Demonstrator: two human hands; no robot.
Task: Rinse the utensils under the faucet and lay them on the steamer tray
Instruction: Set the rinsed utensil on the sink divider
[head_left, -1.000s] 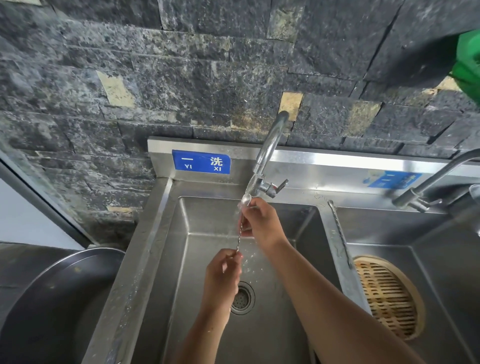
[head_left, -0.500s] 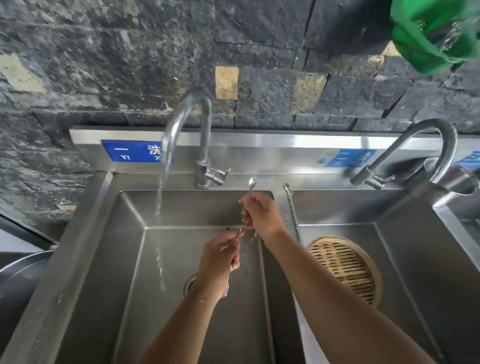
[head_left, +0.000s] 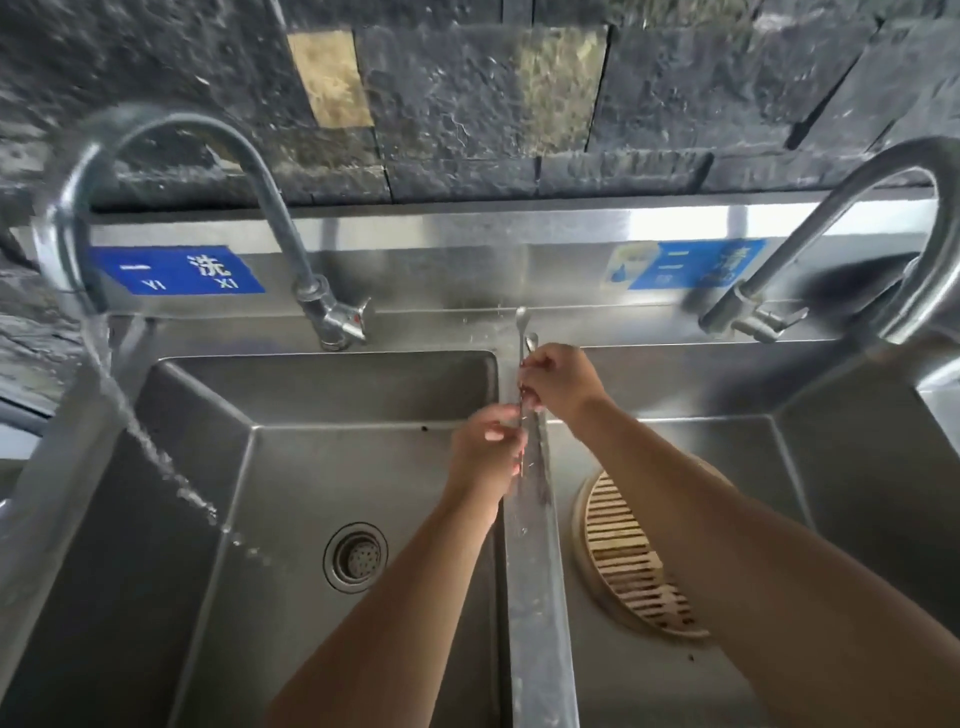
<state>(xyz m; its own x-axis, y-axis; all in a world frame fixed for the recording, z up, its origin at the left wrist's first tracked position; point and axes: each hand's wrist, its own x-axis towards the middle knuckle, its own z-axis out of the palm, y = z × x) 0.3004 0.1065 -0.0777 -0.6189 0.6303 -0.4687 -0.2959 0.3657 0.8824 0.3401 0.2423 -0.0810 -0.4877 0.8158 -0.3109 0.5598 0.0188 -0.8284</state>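
Observation:
Thin metal spoons (head_left: 521, 332) stand upright over the divider between the two sink basins, their bowls pointing up. My right hand (head_left: 561, 382) grips them near the top; my left hand (head_left: 485, 449) pinches the lower handles. How many spoons are in the bundle I cannot tell. The left faucet (head_left: 291, 244) is running, its stream (head_left: 140, 431) falling into the left basin well left of my hands. The round bamboo steamer tray (head_left: 631, 561) lies on the floor of the right basin, partly hidden by my right forearm.
The left basin (head_left: 322, 395) has a round drain (head_left: 356, 557). A second faucet (head_left: 810, 244) arches over the right basin, with no water seen from it. A steel backsplash with blue labels (head_left: 176, 270) and a dark stone wall stand behind.
Both hands have carried the spoons rightward, out of the water stream to above the divider. The view has shifted right, showing more of the right basin.

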